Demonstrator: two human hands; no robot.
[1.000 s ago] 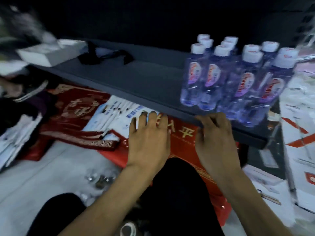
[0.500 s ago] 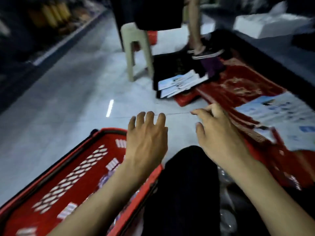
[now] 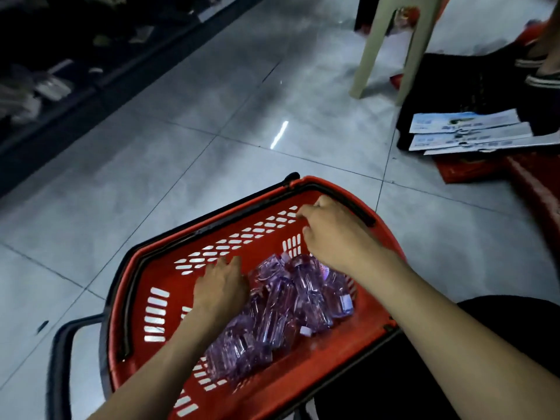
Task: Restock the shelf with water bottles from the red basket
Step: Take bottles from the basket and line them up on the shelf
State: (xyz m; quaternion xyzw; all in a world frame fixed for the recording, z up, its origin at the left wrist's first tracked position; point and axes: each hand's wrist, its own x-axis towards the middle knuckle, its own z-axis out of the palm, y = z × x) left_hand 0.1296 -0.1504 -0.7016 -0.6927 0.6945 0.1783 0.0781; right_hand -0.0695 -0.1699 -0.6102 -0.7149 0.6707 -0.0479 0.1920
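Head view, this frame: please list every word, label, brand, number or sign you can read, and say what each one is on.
No text can be read in this frame.
Water bottles in the red basket: labels show only as pale patches, too blurred to read.
Leaflets on the floor: printed lines and pictures are visible, but too small and blurred to read.

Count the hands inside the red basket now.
2. The left hand reaches low in the middle of the red basket, just left of the water bottles; the right hand hovers above their far end, near the far wall. No other hand shows.
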